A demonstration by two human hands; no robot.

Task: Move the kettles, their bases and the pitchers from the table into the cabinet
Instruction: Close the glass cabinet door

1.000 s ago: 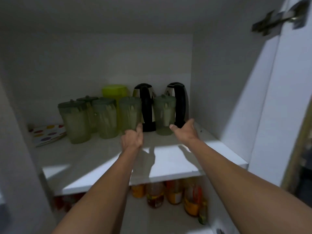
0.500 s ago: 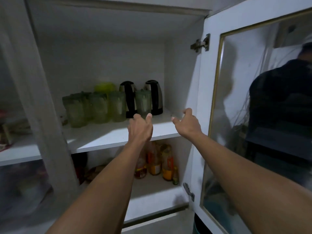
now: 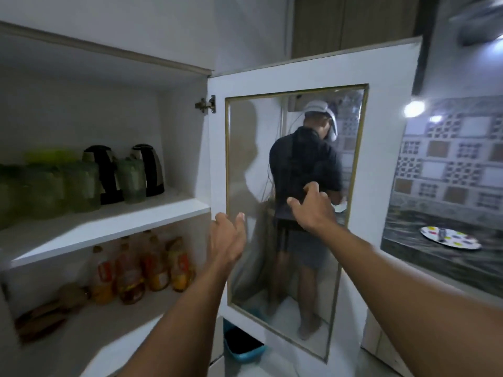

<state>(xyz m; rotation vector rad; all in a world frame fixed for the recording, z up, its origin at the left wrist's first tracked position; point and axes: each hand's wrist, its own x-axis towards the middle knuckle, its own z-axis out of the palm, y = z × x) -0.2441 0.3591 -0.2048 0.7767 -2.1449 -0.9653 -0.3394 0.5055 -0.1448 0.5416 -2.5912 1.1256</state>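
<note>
Both hands, left (image 3: 227,238) and right (image 3: 313,206), open and empty at centre frame; kettles (image 3: 148,167), rigid and smooth, probably lift best by their handles.

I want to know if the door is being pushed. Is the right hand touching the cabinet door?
Cannot tell. In the head view the right hand, fingers spread, lies over the glass of the cabinet door, but one view shows neither contact nor gap.

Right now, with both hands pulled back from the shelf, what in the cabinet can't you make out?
Head view only:
- Kettle bases: hidden; green pitchers stand in front of the two kettles.
- Pitcher count: the row is motion-blurred and cut off by the left edge.
- Bottle labels on the lower shelf: blurred, unreadable.
- Table: out of frame, so anything left on it is unseen.
- Left hand and right hand: open, empty.
</note>
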